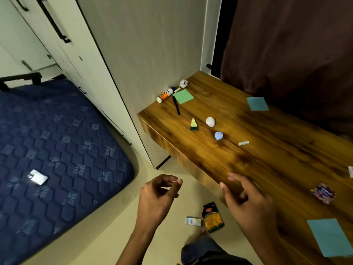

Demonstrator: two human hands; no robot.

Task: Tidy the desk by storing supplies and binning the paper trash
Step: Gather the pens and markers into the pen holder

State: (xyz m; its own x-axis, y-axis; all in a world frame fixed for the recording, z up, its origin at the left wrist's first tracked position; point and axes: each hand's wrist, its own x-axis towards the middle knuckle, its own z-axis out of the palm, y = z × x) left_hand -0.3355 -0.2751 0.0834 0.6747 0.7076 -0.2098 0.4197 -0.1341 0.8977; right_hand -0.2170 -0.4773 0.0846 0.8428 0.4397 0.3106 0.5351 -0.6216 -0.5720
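White item (350, 171) (edge-cropped); crumpled wrapper (323, 193) blurry

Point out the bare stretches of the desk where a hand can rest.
Bare wood lies between the battery and the foil wrapper, and between the green note and the far blue note. It is crowded around the glue stick and pen.

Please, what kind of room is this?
Probably a bedroom with a study corner: a blue quilted mattress, tall pale wardrobe doors with black handles, and a wooden desk beside a dark brown curtain.
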